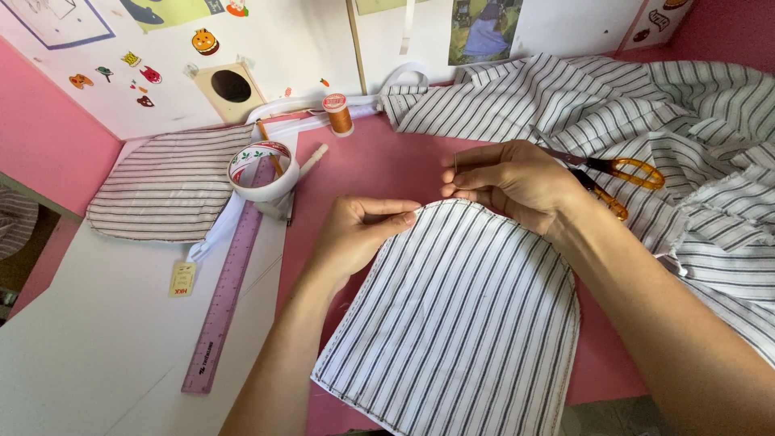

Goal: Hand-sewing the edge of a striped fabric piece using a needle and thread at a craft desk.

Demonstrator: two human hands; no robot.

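While both hands [436, 202] pinch the striped piece's [460, 323] top edge, scissors [613, 173] lie just beside.

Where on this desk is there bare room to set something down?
The white sheet left of the purple ruler is open below the striped piece. A pink strip lies between the tape roll and the hands. Right side is crowded: striped shirt and scissors.
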